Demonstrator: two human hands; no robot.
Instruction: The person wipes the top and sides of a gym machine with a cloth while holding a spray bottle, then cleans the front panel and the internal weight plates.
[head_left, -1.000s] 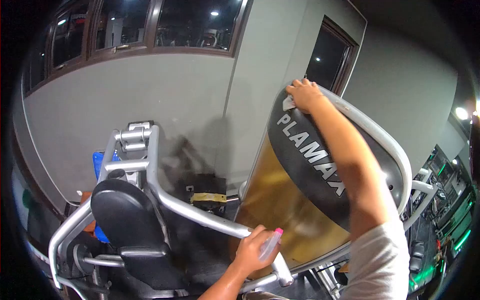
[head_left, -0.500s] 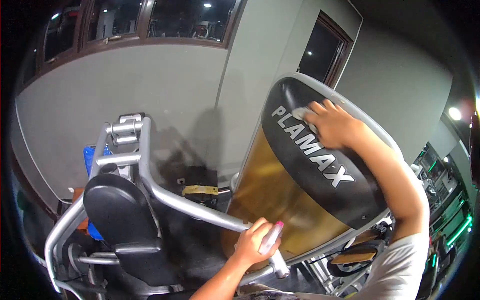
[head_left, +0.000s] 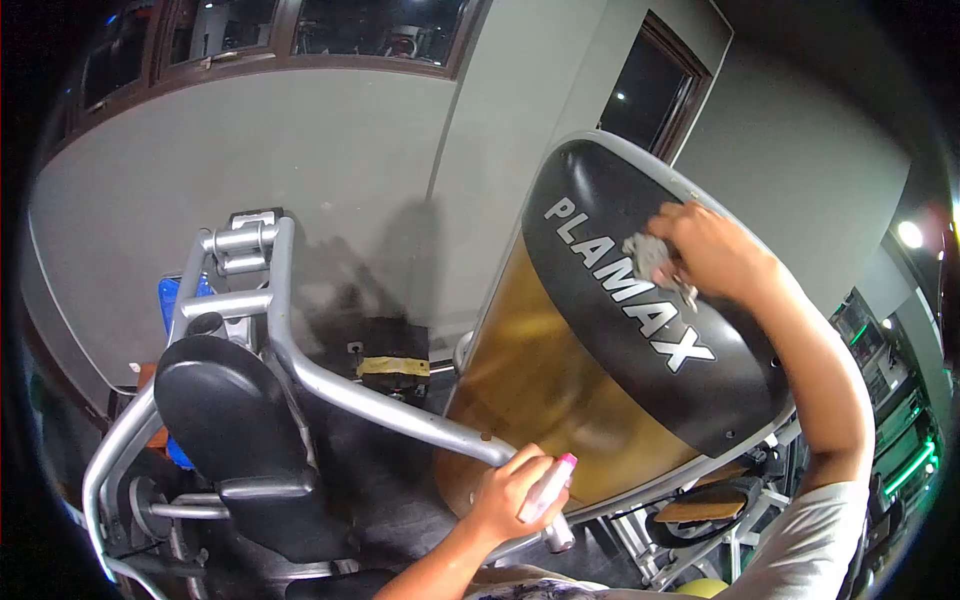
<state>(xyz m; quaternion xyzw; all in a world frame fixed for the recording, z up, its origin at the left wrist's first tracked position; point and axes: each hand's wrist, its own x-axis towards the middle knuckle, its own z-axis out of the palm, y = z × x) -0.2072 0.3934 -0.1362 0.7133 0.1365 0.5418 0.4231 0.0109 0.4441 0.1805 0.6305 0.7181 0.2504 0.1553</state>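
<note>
My right hand (head_left: 718, 250) is closed on a crumpled grey-white cloth (head_left: 652, 260) against the black upper part of the machine's front panel (head_left: 585, 180), over the white "PLAMAX" lettering. In my left hand (head_left: 503, 505) is a small clear bottle with a pink top (head_left: 547, 490), tilted up to the right. That hand is at the end of the machine's silver bar (head_left: 400, 415); whether its fingers also grip the bar is hidden. Below the lettering the panel turns to a glossy gold-brown surface.
A black padded backrest (head_left: 220, 395) stands inside the silver frame at left, with something blue (head_left: 170, 292) behind it. Grey walls with dark windows (head_left: 375, 28) lie beyond. Another machine's parts with a wooden-coloured piece (head_left: 700, 512) are at lower right.
My right hand has moved right and slightly down across the panel with the cloth, which shows more now. The left hand keeps the bottle near the bar end. The view has shifted slightly.
</note>
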